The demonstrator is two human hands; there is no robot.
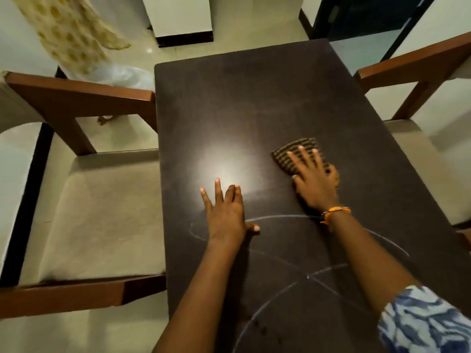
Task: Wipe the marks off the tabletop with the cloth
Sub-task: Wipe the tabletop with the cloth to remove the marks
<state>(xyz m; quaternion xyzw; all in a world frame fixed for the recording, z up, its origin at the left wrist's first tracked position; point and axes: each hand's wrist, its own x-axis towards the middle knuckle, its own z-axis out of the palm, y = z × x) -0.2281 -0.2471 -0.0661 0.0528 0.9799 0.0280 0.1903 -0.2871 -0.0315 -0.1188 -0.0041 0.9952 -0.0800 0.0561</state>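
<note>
A dark brown tabletop point(254, 103) fills the middle of the view. White chalk-like curved marks point(280, 217) cross its near half, under and below my arms. A striped brown cloth point(293, 151) lies flat on the table right of centre. My right hand point(313, 179) presses down on the cloth with its fingers spread. Further left, my left hand point(226, 212) rests flat on the bare tabletop, fingers apart, holding nothing. A bright light reflection sits just beyond its fingertips.
A wooden armchair with a beige cushion point(89, 215) stands against the table's left edge. Another wooden chair point(420, 64) stands at the right. A patterned curtain point(68, 29) hangs at the back left above a pale tiled floor.
</note>
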